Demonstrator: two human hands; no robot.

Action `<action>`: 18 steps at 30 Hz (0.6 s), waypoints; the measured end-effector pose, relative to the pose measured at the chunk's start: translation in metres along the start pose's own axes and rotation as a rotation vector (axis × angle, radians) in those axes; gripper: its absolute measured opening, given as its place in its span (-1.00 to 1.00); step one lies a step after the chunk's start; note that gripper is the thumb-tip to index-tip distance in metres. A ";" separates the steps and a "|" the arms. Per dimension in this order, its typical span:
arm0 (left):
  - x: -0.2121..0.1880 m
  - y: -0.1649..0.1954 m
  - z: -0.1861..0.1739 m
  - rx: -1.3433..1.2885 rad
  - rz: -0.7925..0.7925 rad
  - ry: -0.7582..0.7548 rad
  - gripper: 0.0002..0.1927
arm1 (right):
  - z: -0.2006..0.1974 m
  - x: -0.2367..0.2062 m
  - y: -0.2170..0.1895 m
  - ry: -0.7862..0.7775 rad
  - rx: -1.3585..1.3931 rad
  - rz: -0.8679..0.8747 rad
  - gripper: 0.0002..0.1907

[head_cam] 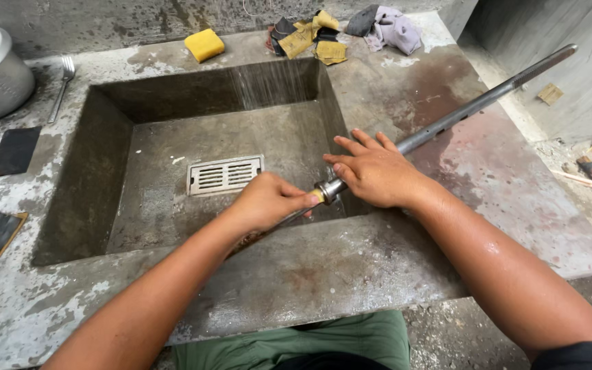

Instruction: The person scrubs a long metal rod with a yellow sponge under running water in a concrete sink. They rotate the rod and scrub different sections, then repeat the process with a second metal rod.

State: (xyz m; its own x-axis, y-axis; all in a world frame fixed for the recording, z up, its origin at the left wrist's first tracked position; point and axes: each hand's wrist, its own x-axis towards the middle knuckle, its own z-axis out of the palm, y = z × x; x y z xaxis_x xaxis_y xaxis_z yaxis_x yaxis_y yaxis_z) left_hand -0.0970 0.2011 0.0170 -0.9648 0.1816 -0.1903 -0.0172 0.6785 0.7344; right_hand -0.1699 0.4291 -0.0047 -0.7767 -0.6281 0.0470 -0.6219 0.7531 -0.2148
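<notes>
- Your left hand has its grip clamped on the near end of 1 long grey metal rod, at its collar with a yellow bit under the fingertips.
- Your right hand lies flat on that rod, fingers spread, pressing it against the grey concrete worktop.
- The rod slants across the sink's right edge, above 1 slotted metal drain grate.
- 1 yellow sponge sits behind the sink.
- 2 dark sandpaper sheets lie on the left.

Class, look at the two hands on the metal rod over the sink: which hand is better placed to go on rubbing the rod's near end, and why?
Probably the left hand: its fingertips pinch the metal rod at its near end, while the right hand lies flat on it, steadying.
</notes>
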 end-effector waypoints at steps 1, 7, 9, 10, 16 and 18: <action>0.000 -0.002 -0.002 -0.138 0.005 -0.074 -0.65 | -0.001 0.001 0.001 0.002 -0.008 0.001 -0.50; -0.034 -0.002 0.031 0.845 0.605 0.607 -0.62 | 0.010 0.009 0.004 0.067 -0.083 0.082 -0.50; -0.039 0.004 0.039 1.021 0.658 0.698 -0.59 | 0.013 0.014 0.003 0.095 -0.124 0.099 -0.51; -0.040 0.007 0.040 1.115 0.688 0.735 -0.57 | 0.014 0.016 0.002 0.091 -0.119 0.094 -0.51; -0.012 0.004 0.025 0.551 0.124 0.231 -0.68 | 0.007 -0.001 0.004 0.055 -0.060 0.038 -0.49; 0.004 -0.001 0.017 0.263 0.024 0.029 -0.67 | 0.005 -0.009 0.005 0.020 -0.033 0.024 -0.47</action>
State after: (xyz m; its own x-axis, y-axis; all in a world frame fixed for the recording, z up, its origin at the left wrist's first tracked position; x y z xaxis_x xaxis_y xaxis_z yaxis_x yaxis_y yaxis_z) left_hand -0.0963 0.2128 0.0043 -0.9712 0.1823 -0.1533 0.0713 0.8367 0.5430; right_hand -0.1656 0.4374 -0.0107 -0.7933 -0.6057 0.0615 -0.6055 0.7744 -0.1836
